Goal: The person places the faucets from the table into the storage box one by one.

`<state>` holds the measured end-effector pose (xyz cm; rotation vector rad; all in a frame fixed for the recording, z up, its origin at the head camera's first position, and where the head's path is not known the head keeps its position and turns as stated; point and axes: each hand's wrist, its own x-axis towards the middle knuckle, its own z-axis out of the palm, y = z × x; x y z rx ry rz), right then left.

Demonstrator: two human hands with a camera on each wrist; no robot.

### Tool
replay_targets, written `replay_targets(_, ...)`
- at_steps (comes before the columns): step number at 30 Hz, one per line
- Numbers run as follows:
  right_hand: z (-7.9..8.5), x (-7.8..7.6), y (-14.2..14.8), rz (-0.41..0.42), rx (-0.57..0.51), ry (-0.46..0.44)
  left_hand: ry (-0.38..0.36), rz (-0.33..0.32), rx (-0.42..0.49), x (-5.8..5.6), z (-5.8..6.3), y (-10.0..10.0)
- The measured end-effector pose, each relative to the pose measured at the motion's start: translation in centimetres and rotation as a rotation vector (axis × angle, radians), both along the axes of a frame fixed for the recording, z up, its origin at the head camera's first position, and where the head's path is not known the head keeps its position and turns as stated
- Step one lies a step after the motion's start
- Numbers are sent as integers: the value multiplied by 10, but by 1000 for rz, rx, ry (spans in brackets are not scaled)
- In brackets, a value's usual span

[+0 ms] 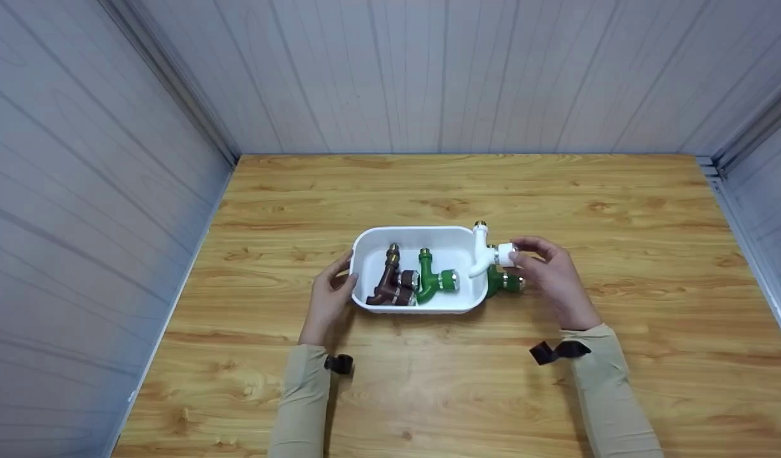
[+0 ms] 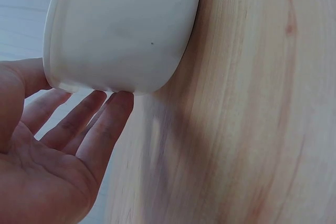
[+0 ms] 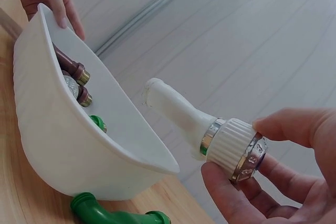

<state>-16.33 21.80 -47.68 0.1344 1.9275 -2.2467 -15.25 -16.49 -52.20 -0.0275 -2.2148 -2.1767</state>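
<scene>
A white plastic tub stands on the table with two brown taps and a green tap lying in it. My left hand grips the tub's left end, thumb at the rim and fingers against the outer wall. Above the tub's right end is a white tap, its ribbed knob pinched between the thumb and fingers of my right hand. Another green tap lies on the table against the tub's right side, partly hidden by the tub and the white tap.
The wooden table ends at a panelled wall behind and at a side wall on the left. A further wall borders it on the right. Black straps sit on both wrists.
</scene>
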Motion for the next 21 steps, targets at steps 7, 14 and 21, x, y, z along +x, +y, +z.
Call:
replay_targets(7, 1, 0, -5, 6, 18, -30, -16, -10, 16, 3, 8, 2)
replay_targets(14, 1, 1, -9, 20, 34, -21, -46, 24, 39, -4, -13, 0)
replay_targets(21, 1, 1, -12, 20, 53, -27, -54, 44, 44, -5, -16, 1)
